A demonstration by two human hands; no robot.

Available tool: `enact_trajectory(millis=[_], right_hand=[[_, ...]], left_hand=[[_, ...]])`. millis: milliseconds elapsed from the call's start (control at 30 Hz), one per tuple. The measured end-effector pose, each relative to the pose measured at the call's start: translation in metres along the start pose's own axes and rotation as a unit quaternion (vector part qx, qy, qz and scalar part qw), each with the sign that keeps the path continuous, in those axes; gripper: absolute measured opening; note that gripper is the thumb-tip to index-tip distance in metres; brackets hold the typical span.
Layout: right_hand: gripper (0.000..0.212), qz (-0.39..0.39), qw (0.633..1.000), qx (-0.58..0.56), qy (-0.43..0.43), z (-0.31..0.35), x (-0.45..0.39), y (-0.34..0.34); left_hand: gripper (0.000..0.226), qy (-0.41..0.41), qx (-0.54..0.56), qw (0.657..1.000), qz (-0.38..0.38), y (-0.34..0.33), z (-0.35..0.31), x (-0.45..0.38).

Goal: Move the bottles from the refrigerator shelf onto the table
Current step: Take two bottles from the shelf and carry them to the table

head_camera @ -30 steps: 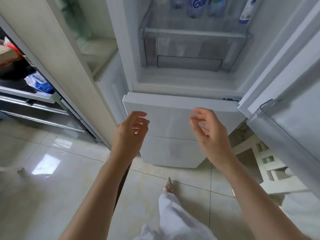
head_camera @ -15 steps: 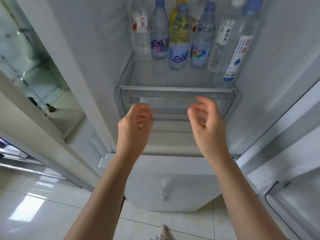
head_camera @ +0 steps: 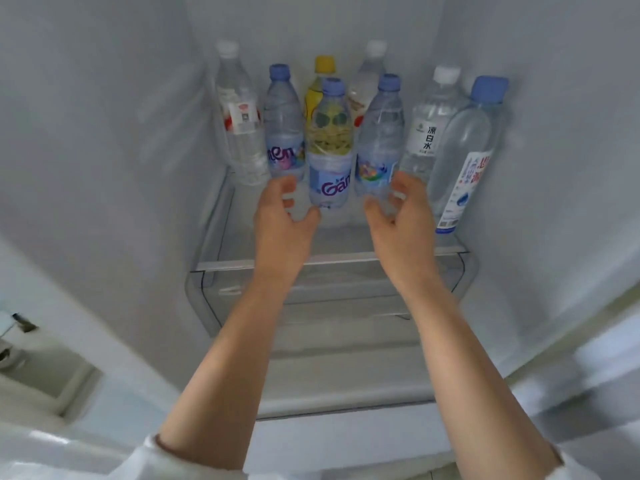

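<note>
Bottles: all eight on shelf (head_camera: 332, 237), none on worktop yet.
Left grip (head_camera: 282, 220): wide, by Ganten bottle (head_camera: 329, 161), 12 o'clock.
Right grip (head_camera: 398, 216): wide, at blue-cap bottle (head_camera: 379, 140).
Left: everything.

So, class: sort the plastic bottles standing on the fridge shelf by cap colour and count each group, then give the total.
Blue-capped plastic bottles: 4
White-capped plastic bottles: 3
Yellow-capped plastic bottle: 1
Total: 8

Crowded bottles (head_camera: 329, 147); bare shelf (head_camera: 346, 242) front.
</note>
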State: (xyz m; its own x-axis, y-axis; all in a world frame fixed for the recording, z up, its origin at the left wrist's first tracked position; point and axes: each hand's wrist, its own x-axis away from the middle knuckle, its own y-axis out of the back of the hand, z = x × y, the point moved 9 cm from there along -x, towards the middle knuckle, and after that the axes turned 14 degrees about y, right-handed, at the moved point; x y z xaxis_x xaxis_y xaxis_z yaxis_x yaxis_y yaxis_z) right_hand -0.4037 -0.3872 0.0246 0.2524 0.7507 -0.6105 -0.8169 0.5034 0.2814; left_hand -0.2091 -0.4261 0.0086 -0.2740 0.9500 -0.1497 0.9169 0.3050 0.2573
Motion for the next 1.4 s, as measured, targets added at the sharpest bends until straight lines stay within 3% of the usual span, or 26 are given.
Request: enact_trajectory(millis=[200,600,1067,1300,1400], right_hand=[[0.055,-0.008,0.999,0.050,0.019,-0.025,-0.043,-0.022],[0.072,-0.055,0.993,0.086,0.057,-0.041,-0.068,-0.037],[0.090,-0.060,0.990,0.128,0.023,-0.051,-0.074,-0.047],[0.088,-0.099,0.990,0.096,0.015,-0.060,-0.087,-0.055],[0.074,-0.108,0.991,0.083,0.013,-0.066,-0.092,-0.053]], left_hand=[[0.069,-0.019,-0.005,1.000,0.012,-0.031,-0.008,-0.048],[0.074,-0.002,0.072,0.993,0.098,-0.065,-0.003,-0.073],[0.070,0.004,0.104,0.994,0.045,-0.054,0.000,-0.064],[0.067,-0.006,0.073,0.996,0.060,-0.057,-0.002,-0.071],[0.078,0.000,0.040,0.995,0.090,-0.064,0.001,-0.075]])
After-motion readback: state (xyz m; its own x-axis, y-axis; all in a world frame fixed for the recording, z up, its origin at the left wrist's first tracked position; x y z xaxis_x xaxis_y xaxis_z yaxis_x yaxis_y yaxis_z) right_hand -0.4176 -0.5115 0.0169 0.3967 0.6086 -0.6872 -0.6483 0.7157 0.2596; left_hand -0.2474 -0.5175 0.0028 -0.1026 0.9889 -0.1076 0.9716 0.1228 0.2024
